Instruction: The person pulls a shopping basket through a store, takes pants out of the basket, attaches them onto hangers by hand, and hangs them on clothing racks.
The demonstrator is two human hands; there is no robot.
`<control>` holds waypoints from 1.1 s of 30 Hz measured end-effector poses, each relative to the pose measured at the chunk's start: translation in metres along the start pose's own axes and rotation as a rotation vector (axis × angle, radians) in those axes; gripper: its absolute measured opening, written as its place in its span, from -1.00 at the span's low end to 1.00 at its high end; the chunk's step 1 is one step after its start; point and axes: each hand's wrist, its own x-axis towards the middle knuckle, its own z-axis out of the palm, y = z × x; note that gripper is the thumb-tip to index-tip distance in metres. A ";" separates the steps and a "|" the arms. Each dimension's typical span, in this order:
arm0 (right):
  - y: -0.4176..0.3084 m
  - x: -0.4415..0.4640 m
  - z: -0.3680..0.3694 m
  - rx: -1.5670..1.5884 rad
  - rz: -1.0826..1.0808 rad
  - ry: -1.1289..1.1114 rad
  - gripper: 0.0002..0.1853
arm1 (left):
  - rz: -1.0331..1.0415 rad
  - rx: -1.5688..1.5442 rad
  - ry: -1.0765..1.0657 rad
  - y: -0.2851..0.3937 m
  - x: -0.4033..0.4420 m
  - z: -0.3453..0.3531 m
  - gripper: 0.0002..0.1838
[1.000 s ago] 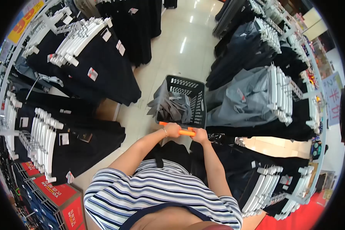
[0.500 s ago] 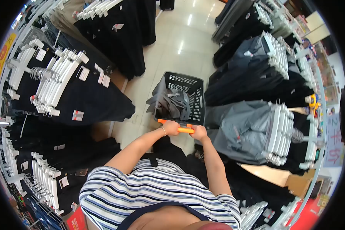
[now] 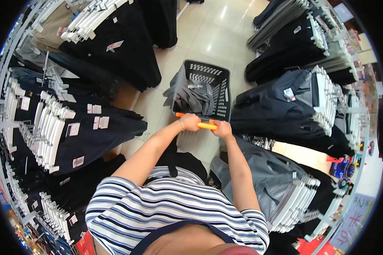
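Observation:
Both of my hands grip the orange handle point(image 3: 207, 126) of a dark grey shopping basket point(image 3: 222, 95) with perforated walls. My left hand point(image 3: 191, 122) is wrapped round the handle's left part, a thin bracelet on its wrist. On the right part, my right hand point(image 3: 222, 128) is closed round it. A bare stretch of orange shows between the two fists. Inside the basket lies a crumpled grey garment point(image 3: 193, 99), bunched to the left and draped over the left rim.
Racks of dark trousers on white hangers point(image 3: 49, 134) line the left side. Along the right hang more dark trousers point(image 3: 276, 108) and grey trousers point(image 3: 259, 170), close to my right arm. The tiled floor aisle point(image 3: 212, 29) runs ahead between the racks.
I have moved forward along the aisle with the basket, and the racks on both sides have slid back towards me. Both hands keep their hold on the handle.

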 end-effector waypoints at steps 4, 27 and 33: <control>0.018 0.071 -0.020 -0.002 0.026 0.040 -0.78 | -0.016 0.011 0.005 -0.033 0.055 -0.046 -0.78; 0.123 0.430 -0.157 0.063 0.039 0.082 -0.80 | 0.017 0.013 0.029 -0.196 0.358 -0.267 -0.78; 0.156 0.515 -0.192 0.053 0.035 0.056 -0.79 | 0.003 -0.016 0.043 -0.227 0.430 -0.314 -0.79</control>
